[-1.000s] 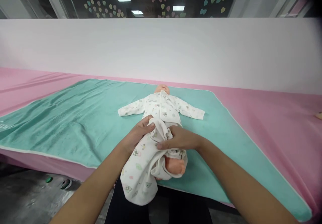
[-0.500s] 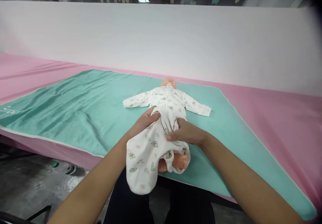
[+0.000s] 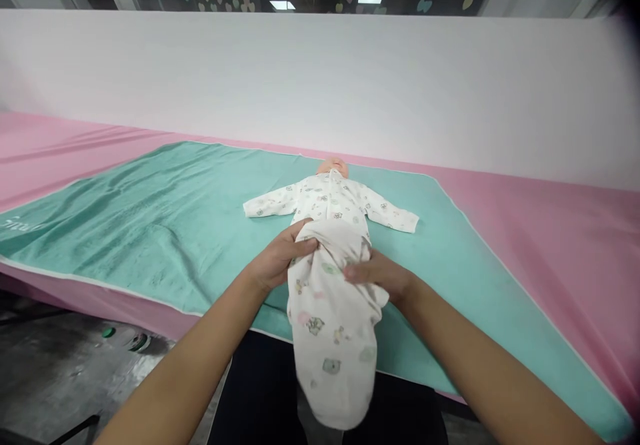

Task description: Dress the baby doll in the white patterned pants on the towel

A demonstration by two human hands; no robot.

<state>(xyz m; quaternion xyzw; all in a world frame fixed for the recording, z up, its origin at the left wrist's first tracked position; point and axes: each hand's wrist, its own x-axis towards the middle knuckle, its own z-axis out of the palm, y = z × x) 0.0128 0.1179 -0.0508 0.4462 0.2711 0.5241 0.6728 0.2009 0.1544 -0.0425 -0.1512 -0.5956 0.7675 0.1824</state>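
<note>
A baby doll (image 3: 333,165) lies on its back, head away from me, in a white long-sleeved baby top (image 3: 330,195) with small prints; its sleeves spread to both sides. Over its lower body, my left hand (image 3: 283,251) grips the bunched upper edge of white printed baby pants (image 3: 333,338), thumb on top. My right hand (image 3: 380,275) pinches the same pants at their right side. The cloth hangs toward me past the table edge, its end rounded. The doll's legs and feet are hidden by it.
A teal towel (image 3: 200,231) lies under the doll on a pink table cover (image 3: 540,231). Behind stands a white partition (image 3: 320,78). A plastic bottle with a green cap (image 3: 109,332) is on the floor at the left, below the table edge.
The hanging pants swung from the left to the middle and now cover the doll's feet, which showed before. Both hands moved slightly down and keep their hold.
</note>
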